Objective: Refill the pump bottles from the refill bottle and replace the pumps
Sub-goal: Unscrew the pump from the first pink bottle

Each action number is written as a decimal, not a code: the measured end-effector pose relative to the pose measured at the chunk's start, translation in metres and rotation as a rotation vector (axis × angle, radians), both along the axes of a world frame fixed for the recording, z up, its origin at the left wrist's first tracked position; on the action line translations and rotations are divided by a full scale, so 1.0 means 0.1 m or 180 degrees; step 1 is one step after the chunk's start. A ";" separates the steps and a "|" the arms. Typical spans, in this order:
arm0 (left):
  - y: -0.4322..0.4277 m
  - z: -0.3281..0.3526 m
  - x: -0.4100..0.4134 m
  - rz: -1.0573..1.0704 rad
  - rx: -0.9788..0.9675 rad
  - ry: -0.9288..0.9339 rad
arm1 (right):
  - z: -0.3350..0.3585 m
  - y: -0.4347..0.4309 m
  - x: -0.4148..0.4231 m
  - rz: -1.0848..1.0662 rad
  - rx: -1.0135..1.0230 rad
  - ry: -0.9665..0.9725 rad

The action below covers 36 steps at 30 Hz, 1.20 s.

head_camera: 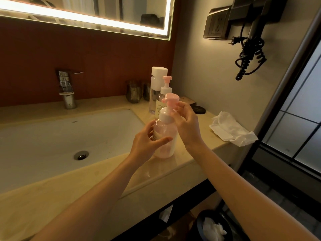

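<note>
A clear pump bottle (167,136) with pinkish liquid stands on the beige counter (182,162) right of the sink. My left hand (147,138) wraps its body. My right hand (185,124) holds its white collar and pink pump head (171,99) with the fingertips. Behind it stands a second pump bottle (164,94) with a pink pump on top. Beside that is a tall clear refill bottle (156,87) with a white cap on.
The white sink (52,136) with drain and a chrome faucet (66,89) lies to the left. Dark cups (133,92) stand by the wall. A crumpled white tissue (231,126) lies near the counter's right edge. A hair dryer (250,42) hangs on the right wall.
</note>
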State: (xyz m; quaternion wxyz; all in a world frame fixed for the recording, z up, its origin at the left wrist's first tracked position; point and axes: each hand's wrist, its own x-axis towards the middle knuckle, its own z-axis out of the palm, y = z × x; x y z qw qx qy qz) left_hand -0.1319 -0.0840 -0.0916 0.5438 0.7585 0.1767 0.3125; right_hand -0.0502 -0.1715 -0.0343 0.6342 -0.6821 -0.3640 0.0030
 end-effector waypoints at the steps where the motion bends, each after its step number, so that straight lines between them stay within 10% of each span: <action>1: 0.00 0.00 0.00 -0.0005 0.0002 0.0001 | 0.00 0.01 0.00 -0.0029 -0.0016 -0.0025; 36: 0.00 0.01 0.00 -0.0026 -0.0042 -0.0013 | 0.05 0.04 -0.04 0.0059 -0.0152 0.0136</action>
